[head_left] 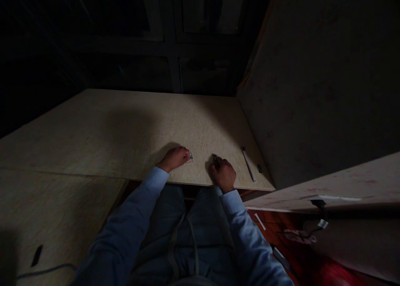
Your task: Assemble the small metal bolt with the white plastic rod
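My left hand point(175, 157) rests on the pale tabletop point(137, 131), fingers curled closed. At its fingertips is a small clear-and-white flat piece point(191, 157) with a dark bluish mark; its kind is too small to make out. To the right, my right hand point(225, 174) is closed near the table's front edge. Between its thumb and fingers sits a small dark object with a shiny metallic tip point(215, 158), mostly covered by the fingers. The two hands are apart, a short gap of tabletop between them.
Right of my right hand lies a slim white pen-like stick point(249, 165) with a dark end, beside a small green block point(259, 168). A patterned wall point(312, 111) borders the table. A cable point(46, 271) and a dark strip point(36, 255) lie on the lower-left surface.
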{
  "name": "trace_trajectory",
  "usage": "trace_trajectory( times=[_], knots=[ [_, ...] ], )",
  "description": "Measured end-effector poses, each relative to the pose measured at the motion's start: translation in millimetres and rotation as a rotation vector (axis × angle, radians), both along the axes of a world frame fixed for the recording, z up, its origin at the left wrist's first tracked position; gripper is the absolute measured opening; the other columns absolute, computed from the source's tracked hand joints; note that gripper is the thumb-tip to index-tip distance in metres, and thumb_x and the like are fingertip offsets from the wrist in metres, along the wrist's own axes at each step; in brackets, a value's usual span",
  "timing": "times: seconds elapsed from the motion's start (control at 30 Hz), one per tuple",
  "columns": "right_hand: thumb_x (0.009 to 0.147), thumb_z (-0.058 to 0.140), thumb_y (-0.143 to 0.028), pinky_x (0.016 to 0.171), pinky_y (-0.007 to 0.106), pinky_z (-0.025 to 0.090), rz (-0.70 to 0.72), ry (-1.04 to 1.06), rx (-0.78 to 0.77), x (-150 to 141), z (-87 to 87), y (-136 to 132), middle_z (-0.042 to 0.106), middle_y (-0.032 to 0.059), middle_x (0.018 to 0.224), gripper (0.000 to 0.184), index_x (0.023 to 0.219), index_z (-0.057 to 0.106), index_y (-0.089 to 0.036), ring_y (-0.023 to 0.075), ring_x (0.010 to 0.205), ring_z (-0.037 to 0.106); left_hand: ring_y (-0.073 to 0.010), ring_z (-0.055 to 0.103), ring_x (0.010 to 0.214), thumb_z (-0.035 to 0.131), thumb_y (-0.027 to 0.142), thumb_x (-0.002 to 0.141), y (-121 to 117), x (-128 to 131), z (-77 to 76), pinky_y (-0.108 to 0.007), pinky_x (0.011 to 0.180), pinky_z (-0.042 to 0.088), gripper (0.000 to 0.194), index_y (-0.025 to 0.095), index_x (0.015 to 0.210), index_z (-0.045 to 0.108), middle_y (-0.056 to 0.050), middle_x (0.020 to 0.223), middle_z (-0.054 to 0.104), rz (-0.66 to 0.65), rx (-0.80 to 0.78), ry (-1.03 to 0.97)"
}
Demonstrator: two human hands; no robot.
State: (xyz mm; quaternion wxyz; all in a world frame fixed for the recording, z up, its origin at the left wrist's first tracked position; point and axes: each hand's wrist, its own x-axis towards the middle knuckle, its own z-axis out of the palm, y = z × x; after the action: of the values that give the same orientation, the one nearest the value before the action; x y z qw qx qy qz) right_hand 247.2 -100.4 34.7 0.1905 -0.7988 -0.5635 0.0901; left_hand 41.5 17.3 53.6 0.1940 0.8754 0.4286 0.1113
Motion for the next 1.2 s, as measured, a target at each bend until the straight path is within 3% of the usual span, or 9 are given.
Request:
trace_trajectory(
  times=[0.13, 0.27, 0.33, 0.47, 0.57, 0.8, 1.03, 1.2],
  knots=[
    [0.090, 0.056, -0.035, 0.070, 0.026, 0.039, -0.008, -0.013, 0.026, -1, -3.5, -1, 0.071, 0.0099, 0.105, 0.041, 0.126, 0.066, -0.019, 0.0205, 0.090, 0.063, -0.0163, 0.063, 0.068, 0.061, 0.016, 0.079, -2, -6, -0.7, -0.026, 0.064, 0.044, 0.012, 0.020, 0.072, 0.069, -0.003, 0.073, 0.071, 0.050, -0.067, -0.206],
    [0.088, 0.055, -0.034, 0.072, 0.026, 0.040, -0.006, 0.014, 0.096, 0, -9.7, -3, 0.071, 0.0095, 0.104, 0.038, 0.120, 0.069, -0.018, 0.0211, 0.091, 0.064, -0.0164, 0.065, 0.072, 0.066, 0.026, 0.079, -17, -5, -0.6, -0.027, 0.068, 0.049, 0.008, 0.019, 0.076, 0.066, -0.003, 0.075, 0.070, 0.171, -0.218, -0.603],
    [0.088, 0.054, -0.034, 0.074, 0.026, 0.042, -0.015, 0.074, 0.146, 2, -13.5, -5, 0.072, 0.0091, 0.104, 0.037, 0.117, 0.071, -0.018, 0.0213, 0.092, 0.065, -0.0149, 0.064, 0.068, 0.072, 0.032, 0.075, -30, -1, -0.8, -0.027, 0.064, 0.050, 0.017, 0.018, 0.082, 0.066, -0.002, 0.076, 0.069, 0.218, -0.367, -0.827],
    [0.086, 0.053, -0.034, 0.077, 0.027, 0.046, -0.027, 0.270, 0.304, 6, -21.8, -8, 0.073, 0.0095, 0.104, 0.038, 0.113, 0.073, -0.016, 0.0213, 0.092, 0.067, -0.0103, 0.060, 0.058, 0.081, 0.037, 0.071, -60, 15, -3.1, -0.025, 0.058, 0.049, 0.053, 0.018, 0.118, 0.064, 0.001, 0.078, 0.066, 0.271, -0.650, -1.207],
    [0.084, 0.054, -0.037, 0.078, 0.029, 0.049, -0.021, 0.412, 0.418, 10, -29.2, -8, 0.074, 0.0092, 0.100, 0.036, 0.105, 0.074, -0.016, 0.0212, 0.087, 0.067, -0.0088, 0.060, 0.059, 0.086, 0.034, 0.068, -78, 30, -6.0, -0.023, 0.057, 0.048, 0.053, 0.016, 0.115, 0.068, 0.001, 0.078, 0.065, 0.286, -0.832, -1.431],
    [0.082, 0.057, -0.034, 0.079, 0.033, 0.051, 0.029, 0.529, 0.499, 16, -38.0, -8, 0.073, 0.0076, 0.096, 0.031, 0.101, 0.074, -0.018, 0.0217, 0.086, 0.067, -0.0103, 0.065, 0.062, 0.089, 0.025, 0.065, -91, 54, -11.5, -0.023, 0.061, 0.050, 0.046, 0.015, 0.107, 0.072, -0.002, 0.080, 0.071, 0.315, -1.052, -1.554],
    [0.082, 0.057, -0.033, 0.078, 0.034, 0.051, 0.034, 0.540, 0.502, 17, -37.4, -9, 0.073, 0.0075, 0.095, 0.031, 0.103, 0.074, -0.018, 0.0218, 0.085, 0.067, -0.0095, 0.065, 0.071, 0.091, 0.012, 0.058, -91, 58, -16.4, -0.020, 0.065, 0.050, 0.049, 0.015, 0.105, 0.074, -0.001, 0.077, 0.070, 0.341, -1.091, -1.605],
    [0.082, 0.058, -0.033, 0.080, 0.034, 0.051, 0.054, 0.553, 0.523, 17, -37.4, -9, 0.072, 0.0075, 0.094, 0.030, 0.102, 0.074, -0.018, 0.0218, 0.086, 0.066, -0.0092, 0.065, 0.069, 0.090, 0.015, 0.062, -91, 58, -16.8, -0.021, 0.066, 0.051, 0.042, 0.012, 0.101, 0.075, -0.002, 0.079, 0.071, 0.359, -1.125, -1.604]
  ],
)
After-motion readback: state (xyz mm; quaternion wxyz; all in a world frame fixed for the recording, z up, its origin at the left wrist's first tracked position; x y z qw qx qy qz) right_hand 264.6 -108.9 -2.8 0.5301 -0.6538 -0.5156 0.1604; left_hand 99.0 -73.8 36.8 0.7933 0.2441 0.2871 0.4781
